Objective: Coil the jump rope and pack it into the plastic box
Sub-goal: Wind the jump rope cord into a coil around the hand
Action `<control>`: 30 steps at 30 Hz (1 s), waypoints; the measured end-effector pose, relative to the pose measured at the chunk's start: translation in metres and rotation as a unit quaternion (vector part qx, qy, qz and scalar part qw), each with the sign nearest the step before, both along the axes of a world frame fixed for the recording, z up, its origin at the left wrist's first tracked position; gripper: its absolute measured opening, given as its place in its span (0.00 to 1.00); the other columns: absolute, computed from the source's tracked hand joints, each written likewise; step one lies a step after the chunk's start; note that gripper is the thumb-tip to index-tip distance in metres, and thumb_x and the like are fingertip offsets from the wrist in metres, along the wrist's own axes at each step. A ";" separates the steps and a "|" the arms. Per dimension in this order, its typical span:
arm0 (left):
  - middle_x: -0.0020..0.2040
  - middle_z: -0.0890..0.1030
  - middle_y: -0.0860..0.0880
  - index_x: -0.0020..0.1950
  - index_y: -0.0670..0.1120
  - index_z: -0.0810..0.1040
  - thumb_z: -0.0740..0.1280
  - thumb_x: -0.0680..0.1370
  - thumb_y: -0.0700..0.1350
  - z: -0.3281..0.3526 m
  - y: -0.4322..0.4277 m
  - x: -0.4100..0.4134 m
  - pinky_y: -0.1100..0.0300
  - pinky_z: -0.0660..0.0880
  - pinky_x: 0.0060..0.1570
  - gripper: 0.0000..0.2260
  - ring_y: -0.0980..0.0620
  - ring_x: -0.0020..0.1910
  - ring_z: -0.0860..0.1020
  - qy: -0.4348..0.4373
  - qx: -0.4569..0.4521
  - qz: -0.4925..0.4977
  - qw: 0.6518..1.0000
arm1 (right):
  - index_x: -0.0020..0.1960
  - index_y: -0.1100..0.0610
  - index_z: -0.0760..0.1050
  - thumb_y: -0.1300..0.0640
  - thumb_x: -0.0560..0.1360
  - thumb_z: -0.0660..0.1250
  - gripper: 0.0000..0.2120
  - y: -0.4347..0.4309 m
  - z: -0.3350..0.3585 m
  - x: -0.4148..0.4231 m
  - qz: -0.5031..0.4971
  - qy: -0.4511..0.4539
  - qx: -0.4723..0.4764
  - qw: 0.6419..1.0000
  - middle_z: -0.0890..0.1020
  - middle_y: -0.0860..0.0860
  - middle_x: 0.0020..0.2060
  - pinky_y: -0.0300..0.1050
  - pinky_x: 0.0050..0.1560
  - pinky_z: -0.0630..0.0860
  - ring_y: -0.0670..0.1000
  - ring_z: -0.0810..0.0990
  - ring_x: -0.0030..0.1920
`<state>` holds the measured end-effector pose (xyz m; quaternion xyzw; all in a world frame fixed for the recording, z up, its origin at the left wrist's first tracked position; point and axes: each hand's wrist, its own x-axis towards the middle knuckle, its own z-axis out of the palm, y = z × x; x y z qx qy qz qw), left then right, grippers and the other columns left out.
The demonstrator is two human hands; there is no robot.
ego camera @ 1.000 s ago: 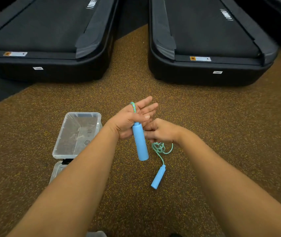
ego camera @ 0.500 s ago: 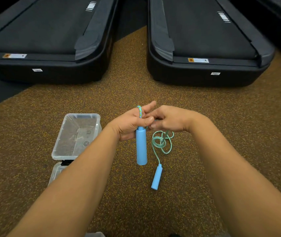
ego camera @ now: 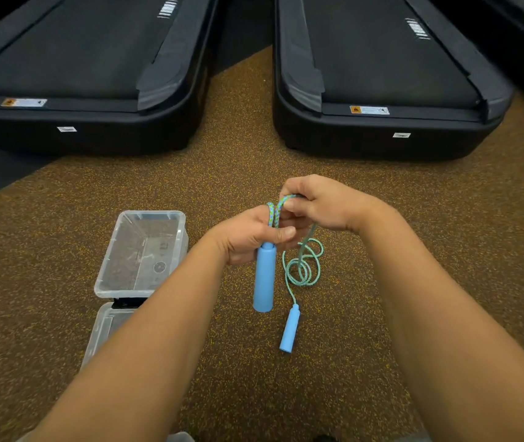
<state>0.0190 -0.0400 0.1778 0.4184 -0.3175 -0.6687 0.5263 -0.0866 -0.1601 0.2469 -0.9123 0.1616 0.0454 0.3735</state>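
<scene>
My left hand [ego camera: 248, 239] grips the top of a blue jump rope handle [ego camera: 264, 279], which hangs straight down. Two strands of the green-blue rope arch over that hand. My right hand [ego camera: 315, 204] pinches the rope just above and to the right of the left hand. The rest of the rope [ego camera: 303, 266] hangs in loose loops down to the floor. The second blue handle [ego camera: 289, 328] lies on the floor below them. The clear plastic box [ego camera: 141, 253] stands open to the left of my left forearm.
The box's clear lid [ego camera: 104, 327] lies on the floor just in front of the box, partly under my left forearm. Two black treadmills [ego camera: 79, 74] [ego camera: 382, 74] stand ahead, with a strip of speckled brown floor [ego camera: 241, 122] between them.
My right hand has risen from below the left hand to above it, carrying the rope over the left hand. The loose rope on the floor has drawn up into hanging loops.
</scene>
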 end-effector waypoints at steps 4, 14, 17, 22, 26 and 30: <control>0.63 0.76 0.42 0.63 0.41 0.75 0.78 0.64 0.48 -0.003 -0.002 -0.002 0.47 0.69 0.66 0.30 0.42 0.65 0.72 0.007 0.002 0.004 1.000 | 0.41 0.48 0.72 0.60 0.78 0.62 0.10 -0.002 -0.003 0.000 -0.006 -0.025 0.005 1.000 0.77 0.48 0.35 0.46 0.48 0.73 0.48 0.75 0.40; 0.63 0.76 0.38 0.66 0.35 0.70 0.70 0.72 0.42 0.015 0.004 -0.007 0.45 0.72 0.62 0.25 0.39 0.63 0.75 0.036 -0.018 -0.063 0.997 | 0.46 0.55 0.78 0.64 0.77 0.63 0.07 -0.008 -0.011 -0.007 -0.021 -0.103 0.119 0.987 0.80 0.50 0.40 0.40 0.49 0.74 0.44 0.76 0.42; 0.62 0.78 0.38 0.65 0.35 0.73 0.63 0.75 0.38 0.023 0.006 -0.006 0.42 0.69 0.63 0.18 0.39 0.62 0.76 0.047 -0.041 -0.092 0.994 | 0.47 0.57 0.80 0.65 0.77 0.63 0.07 -0.006 -0.016 -0.014 -0.064 -0.130 0.257 0.955 0.83 0.50 0.40 0.38 0.46 0.77 0.44 0.80 0.42; 0.61 0.78 0.38 0.65 0.36 0.73 0.59 0.75 0.34 0.031 0.005 -0.008 0.43 0.68 0.64 0.18 0.40 0.61 0.77 0.076 -0.076 -0.103 0.989 | 0.46 0.58 0.81 0.68 0.74 0.65 0.09 0.001 -0.031 -0.020 -0.091 -0.119 0.388 0.909 0.85 0.50 0.38 0.39 0.38 0.80 0.47 0.83 0.39; 0.65 0.75 0.39 0.71 0.36 0.64 0.59 0.74 0.33 0.033 0.004 -0.008 0.45 0.66 0.66 0.24 0.41 0.64 0.75 0.090 -0.102 -0.070 0.988 | 0.47 0.58 0.81 0.64 0.78 0.61 0.10 0.006 -0.044 -0.022 -0.087 -0.122 0.446 0.882 0.84 0.53 0.42 0.43 0.42 0.81 0.51 0.83 0.44; 0.72 0.66 0.39 0.73 0.37 0.60 0.60 0.73 0.32 0.033 0.002 -0.007 0.47 0.64 0.68 0.28 0.40 0.69 0.69 0.126 -0.141 -0.004 0.982 | 0.52 0.62 0.78 0.65 0.79 0.60 0.08 0.015 -0.061 -0.016 -0.103 -0.113 0.416 0.897 0.80 0.55 0.40 0.39 0.36 0.76 0.47 0.78 0.38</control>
